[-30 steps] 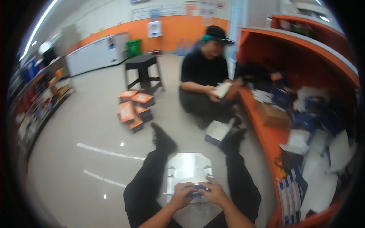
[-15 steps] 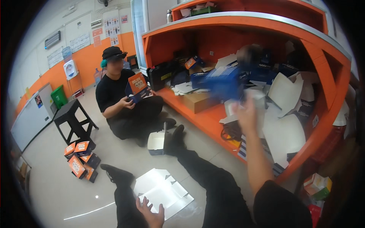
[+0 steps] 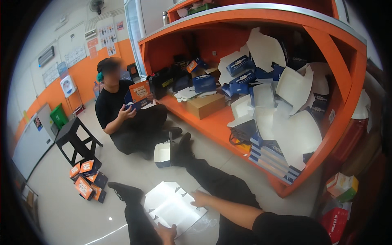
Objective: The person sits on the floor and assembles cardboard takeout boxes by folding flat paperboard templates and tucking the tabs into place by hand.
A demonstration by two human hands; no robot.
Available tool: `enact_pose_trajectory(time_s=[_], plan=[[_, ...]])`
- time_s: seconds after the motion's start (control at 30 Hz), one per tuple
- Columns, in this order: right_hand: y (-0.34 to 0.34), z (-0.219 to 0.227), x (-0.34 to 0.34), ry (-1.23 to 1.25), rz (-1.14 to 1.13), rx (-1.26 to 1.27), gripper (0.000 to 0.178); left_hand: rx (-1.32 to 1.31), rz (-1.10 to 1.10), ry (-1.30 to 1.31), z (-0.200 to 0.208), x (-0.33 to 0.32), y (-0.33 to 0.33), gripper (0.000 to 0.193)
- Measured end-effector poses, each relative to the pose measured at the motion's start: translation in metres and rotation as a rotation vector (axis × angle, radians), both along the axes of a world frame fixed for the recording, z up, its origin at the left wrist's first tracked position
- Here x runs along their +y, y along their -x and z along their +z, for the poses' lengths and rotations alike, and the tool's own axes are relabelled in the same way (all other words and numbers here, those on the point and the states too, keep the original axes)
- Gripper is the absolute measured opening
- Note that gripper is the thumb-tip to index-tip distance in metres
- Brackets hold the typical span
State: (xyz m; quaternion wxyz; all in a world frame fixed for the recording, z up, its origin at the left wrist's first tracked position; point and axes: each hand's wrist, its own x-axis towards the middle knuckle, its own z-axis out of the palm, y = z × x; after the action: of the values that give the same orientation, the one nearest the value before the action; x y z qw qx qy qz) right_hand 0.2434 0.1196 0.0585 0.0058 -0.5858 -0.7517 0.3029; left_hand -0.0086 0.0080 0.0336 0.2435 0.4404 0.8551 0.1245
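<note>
White cardboard box blank (image 3: 173, 208) flat between legs (image 3: 222, 183), likely for easy reach; left hand (image 3: 166, 233) at edge, fingers apart; right hand (image 3: 200, 199) opposite, can't tell grip.

A square-topped black stool (image 3: 68, 130) stands near a white chest freezer (image 3: 32, 142) on glossy grey floor tiles (image 3: 127, 168), an orange-and-white wall (image 3: 90, 69) behind.

L hand (image 3: 166, 234) close in — R hand (image 3: 201, 199) fwd

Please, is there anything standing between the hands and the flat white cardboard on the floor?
Nothing visible does. The left hand is at the lower edge of the white cardboard, the right hand at its right edge.
</note>
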Motion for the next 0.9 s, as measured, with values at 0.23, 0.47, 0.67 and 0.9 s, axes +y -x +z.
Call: enact_pose_trajectory(time_s=[0.23,0.47,0.67,0.9], plan=[[-0.017,0.046,0.007,-0.195,0.043,0.225,0.043,-0.139,-0.015,0.051,-0.017,0.009,0.011,0.105],[-0.145,0.177,0.091,-0.57,-0.752,1.016,0.05,-0.197,0.02,0.023,-0.004,0.016,0.003,0.1],[-0.172,0.229,0.149,-0.509,-1.018,1.545,0.06,-0.156,0.004,0.075,-0.006,0.007,0.013,0.102],[-0.222,0.152,0.217,-0.442,-1.271,1.569,0.048,-0.171,-0.065,0.055,-0.014,0.009,0.0,0.101]])
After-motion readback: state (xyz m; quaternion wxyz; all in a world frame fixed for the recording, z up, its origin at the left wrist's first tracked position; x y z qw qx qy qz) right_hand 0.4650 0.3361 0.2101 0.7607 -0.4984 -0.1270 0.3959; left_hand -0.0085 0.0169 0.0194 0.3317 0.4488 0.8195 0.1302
